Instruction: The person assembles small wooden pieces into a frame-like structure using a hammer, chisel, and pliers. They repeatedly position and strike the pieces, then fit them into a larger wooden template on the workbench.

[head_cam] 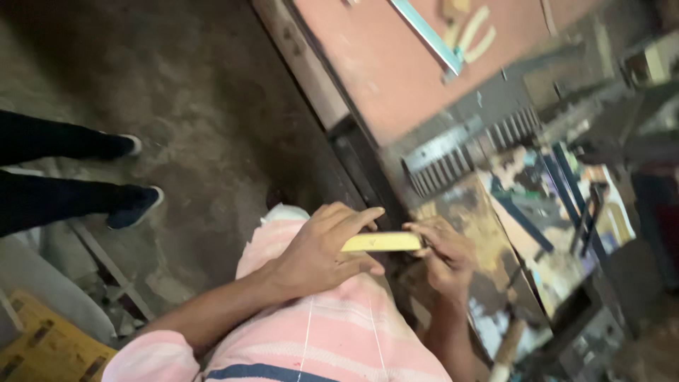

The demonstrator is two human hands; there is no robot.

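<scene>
Dark-trousered legs with dark shoes [131,205] seen at 9 o'clock, another person, well apart; concrete floor [212,106] littered below; left hand [318,251] clenched round near end of thin yellow wooden strip [382,242], frame centre, above pink striped shirt [332,339]; right hand [442,255] pinched on far end; metal comb-like jig [467,152] lies on tabletop [396,64] at 1 o'clock. Judged risk: strip held in air unsupported, could be snapped or dropped if grip twisted; blur hides detail.

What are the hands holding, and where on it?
A small flat yellow wooden piece: left hand grips its left end, right hand pinches its right end.
</scene>
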